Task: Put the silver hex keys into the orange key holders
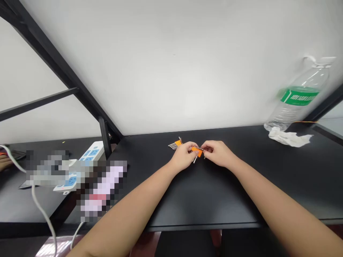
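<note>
Far left: another person's hand (4, 162) at frame edge, partly cut off. White cable (40, 207) runs down past a white power strip (92, 151) with blue sockets. Right of that, a pixelated light-purple item (105, 185), identity unclear, on the black surface (294, 178). Near the back-middle, a second orange holder (178, 142) with thin metal rods lies on the surface, just beside the left hand (183, 157). Left hand grips the orange holder (197, 151) between thumb and fingers, rods angled down out of it, between both hands. Right hand (217, 153) pinches a small metal piece (201, 149) at the holder's right end. Further right: crumpled white tissue (289, 137), and a clear bottle (298, 94), green label, tilted, by the wall.
</note>
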Action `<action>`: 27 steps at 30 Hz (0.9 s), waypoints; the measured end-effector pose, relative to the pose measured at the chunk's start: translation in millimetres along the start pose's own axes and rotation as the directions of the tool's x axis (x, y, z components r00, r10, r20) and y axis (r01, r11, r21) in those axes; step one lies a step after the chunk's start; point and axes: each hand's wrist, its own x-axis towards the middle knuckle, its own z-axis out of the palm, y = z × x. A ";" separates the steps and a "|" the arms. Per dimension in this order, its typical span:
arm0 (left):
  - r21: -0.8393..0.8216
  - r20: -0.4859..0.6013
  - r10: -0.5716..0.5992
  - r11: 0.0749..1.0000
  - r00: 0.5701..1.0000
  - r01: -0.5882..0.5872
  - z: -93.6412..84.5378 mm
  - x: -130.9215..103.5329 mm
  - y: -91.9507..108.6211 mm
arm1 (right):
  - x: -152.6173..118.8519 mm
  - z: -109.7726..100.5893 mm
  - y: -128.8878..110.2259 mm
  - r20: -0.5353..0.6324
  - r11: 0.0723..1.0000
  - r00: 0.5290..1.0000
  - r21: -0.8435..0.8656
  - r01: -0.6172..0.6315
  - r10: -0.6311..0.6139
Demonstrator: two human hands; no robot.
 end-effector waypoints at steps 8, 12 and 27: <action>0.277 -0.048 0.097 0.958 0.994 -0.080 3.3 -2.0 -0.1 | 1.9 1.3 3.0 -0.121 0.962 0.986 -0.263 0.077 -0.112; 0.387 -0.062 0.132 0.917 0.989 -0.099 4.0 -3.1 -1.3 | 7.2 -4.8 11.7 -0.210 0.919 0.977 -0.391 -0.041 -0.046; 0.207 -0.015 0.024 0.978 1.000 -0.020 -3.1 -2.4 -1.5 | 4.9 -23.9 39.2 0.057 0.947 0.997 -0.316 0.063 -0.047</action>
